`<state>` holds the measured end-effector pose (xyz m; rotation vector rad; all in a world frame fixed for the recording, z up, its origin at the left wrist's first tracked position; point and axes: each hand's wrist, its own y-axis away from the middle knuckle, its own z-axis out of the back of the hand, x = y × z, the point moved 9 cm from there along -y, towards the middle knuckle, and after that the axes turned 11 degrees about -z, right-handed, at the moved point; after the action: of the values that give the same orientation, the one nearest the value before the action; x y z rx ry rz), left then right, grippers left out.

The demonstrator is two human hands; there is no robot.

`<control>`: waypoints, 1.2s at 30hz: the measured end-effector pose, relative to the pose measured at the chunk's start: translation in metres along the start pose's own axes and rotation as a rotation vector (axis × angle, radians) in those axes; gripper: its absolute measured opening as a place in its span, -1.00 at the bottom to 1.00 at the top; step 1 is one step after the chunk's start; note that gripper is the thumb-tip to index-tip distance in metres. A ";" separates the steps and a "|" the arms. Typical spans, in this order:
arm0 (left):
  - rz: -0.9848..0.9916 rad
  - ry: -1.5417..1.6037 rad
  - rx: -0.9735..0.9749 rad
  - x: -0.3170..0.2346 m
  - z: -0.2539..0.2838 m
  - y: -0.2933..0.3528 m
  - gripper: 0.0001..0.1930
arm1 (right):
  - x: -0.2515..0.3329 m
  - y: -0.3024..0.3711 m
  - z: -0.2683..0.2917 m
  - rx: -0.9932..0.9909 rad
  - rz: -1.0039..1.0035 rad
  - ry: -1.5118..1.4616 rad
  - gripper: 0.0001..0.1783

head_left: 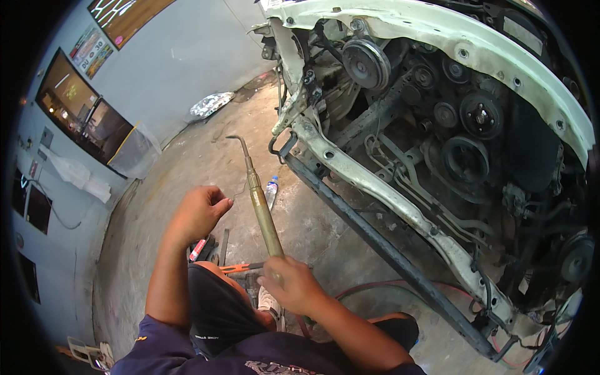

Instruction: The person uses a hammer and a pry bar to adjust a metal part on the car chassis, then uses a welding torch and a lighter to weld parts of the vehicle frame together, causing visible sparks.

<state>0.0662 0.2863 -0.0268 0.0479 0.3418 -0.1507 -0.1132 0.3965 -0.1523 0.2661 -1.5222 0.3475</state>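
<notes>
A brass gas welding torch [265, 219] with a thin bent tip stands upright in my right hand [289, 286], whose fingers wrap round its lower end. The tip points up and away, left of the car's front frame. To the left of the torch is my left hand [201, 211], thumb and fingers pinched on a thin bent wire [242, 190]. The wire is faint against the floor, and its far end runs close to the torch's neck. No flame shows at the tip.
A stripped car front with a pale green frame [375, 181], dark lower bar [387, 253] and exposed engine pulleys [481, 115] fills the right. A water bottle [271, 190], a red-and-white tube [199, 250] and an orange-handled tool [236, 269] lie on the concrete. Hoses [375, 285] cross the floor.
</notes>
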 end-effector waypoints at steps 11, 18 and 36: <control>-0.372 0.206 0.126 -0.042 -0.030 -0.051 -0.74 | 0.027 0.053 0.060 -0.330 -0.030 0.254 -0.75; 0.047 0.272 0.879 0.117 -0.284 -0.050 -0.71 | -0.003 0.066 0.044 -0.185 -0.211 0.100 -0.77; 0.196 -0.007 0.413 0.215 -0.505 0.047 -0.70 | -0.046 0.049 0.011 -0.075 -0.250 0.089 -0.81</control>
<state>0.1068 0.3388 -0.5737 0.4876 0.2923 -0.0250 -0.1425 0.4354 -0.2000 0.3723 -1.3924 0.1027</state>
